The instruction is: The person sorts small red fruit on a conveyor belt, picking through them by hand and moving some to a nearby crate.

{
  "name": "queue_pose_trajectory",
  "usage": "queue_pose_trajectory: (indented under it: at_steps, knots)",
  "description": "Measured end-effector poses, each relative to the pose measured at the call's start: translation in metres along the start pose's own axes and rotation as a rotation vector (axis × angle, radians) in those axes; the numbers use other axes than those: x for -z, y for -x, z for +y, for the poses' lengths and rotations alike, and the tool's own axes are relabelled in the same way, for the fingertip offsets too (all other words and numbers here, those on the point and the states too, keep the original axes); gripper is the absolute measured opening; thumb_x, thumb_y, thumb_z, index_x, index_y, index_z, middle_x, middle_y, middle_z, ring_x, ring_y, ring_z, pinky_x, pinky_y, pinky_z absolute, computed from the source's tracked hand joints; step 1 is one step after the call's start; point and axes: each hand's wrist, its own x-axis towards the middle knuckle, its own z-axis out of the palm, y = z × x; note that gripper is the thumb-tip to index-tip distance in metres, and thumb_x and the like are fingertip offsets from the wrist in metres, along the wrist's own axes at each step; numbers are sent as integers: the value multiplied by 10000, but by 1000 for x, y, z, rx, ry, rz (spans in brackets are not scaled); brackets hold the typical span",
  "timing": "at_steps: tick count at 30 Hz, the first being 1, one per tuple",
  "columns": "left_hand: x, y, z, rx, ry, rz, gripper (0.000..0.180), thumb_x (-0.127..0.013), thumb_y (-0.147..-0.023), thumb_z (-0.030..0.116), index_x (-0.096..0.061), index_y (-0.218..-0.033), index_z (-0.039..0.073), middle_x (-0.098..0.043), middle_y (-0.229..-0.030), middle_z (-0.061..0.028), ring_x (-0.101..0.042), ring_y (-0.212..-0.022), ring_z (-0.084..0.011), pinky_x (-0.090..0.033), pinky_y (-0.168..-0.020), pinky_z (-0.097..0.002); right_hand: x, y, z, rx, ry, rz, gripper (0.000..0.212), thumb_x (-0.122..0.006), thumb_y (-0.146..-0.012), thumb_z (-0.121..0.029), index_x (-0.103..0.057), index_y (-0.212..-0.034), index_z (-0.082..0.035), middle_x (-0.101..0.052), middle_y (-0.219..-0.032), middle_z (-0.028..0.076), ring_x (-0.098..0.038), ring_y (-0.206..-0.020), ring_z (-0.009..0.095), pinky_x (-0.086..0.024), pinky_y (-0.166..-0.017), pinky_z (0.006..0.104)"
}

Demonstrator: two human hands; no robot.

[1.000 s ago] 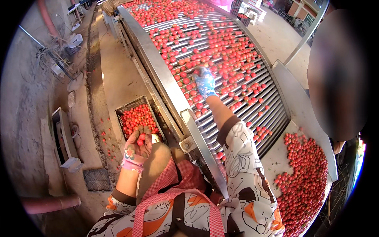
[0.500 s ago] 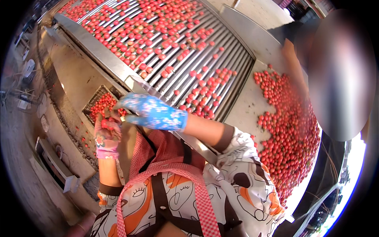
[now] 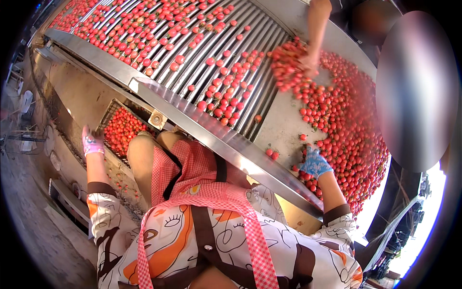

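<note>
Tomatoes: small, red, too many to count, in three lots; the main pile (image 3: 344,139) lies right of the roller conveyor (image 3: 262,36), others sit on its rollers, the rest in a crate.
Right hand: one, blue floral glove (image 3: 315,162), right of the conveyor, touching the pile's near edge; cannot tell whether the fingers close on a tomato.
Strays: three tomatoes apart from the pile, between conveyor and right hand.
Tray: one, pale, bare patch (image 3: 284,120) adjoining the conveyor's right end.
Co-worker's hand: one, bare (image 3: 309,62), at the pile just right of the conveyor; blurred, fingers unclear.
Crate: one, dark mesh (image 3: 137,114), left of the conveyor, well filled.
Left hand: one, pink glove (image 3: 92,143), left of the conveyor, just beyond the crate; finger state cannot be told.
Apron: one, red check (image 3: 192,168), near side of the conveyor; yellow-white patch (image 3: 195,189), detail too small.
</note>
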Motion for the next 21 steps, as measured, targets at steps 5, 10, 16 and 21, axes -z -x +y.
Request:
queue_pose_trajectory:
  at_steps: [5, 10, 16, 21]
  knots:
    - [-110, 123, -49, -561, -439, -472, 354, -570, -870, 183, -557, -1188, 26, -559, -1202, -105, -504, -1139, -215, -390, -987, -351, -33, -23, -33, -25, -215, 55, 735, -658, -755, -355, -335, -1287, 36, -439, -1187, 303, -516, -1087, 432, -457, -900, 444]
    - [-174, 212, -85, -930, -825, -939, 271, -526, -881, 102, -586, -1139, 46, -592, -1168, -101, -530, -1126, -208, -396, -972, -313, -7, -83, -111, 472, -444, 175, 487, -587, -809, -261, -463, -1230, -49, -497, -1155, 216, -548, -1015, 392, -459, -846, 453]
    - [-187, 210, -126, -1281, -1206, -922, 166, -598, -829, 111, -639, -990, 121, -649, -944, -56, -630, -864, -239, -490, -748, -322, 28, -156, -233, 1122, -396, 609, 302, -499, -820, -89, -586, -1110, -86, -560, -1064, 143, -594, -928, 341, -500, -766, 396]
    - [-187, 210, -131, -1242, -1291, -892, 157, -592, -833, 112, -637, -983, 122, -650, -951, -59, -631, -869, -241, -496, -757, -324, 51, -179, -267, 1117, -311, 455, 212, -546, -804, -118, -586, -1001, -51, -574, -1034, 189, -623, -861, 339, -511, -705, 407]
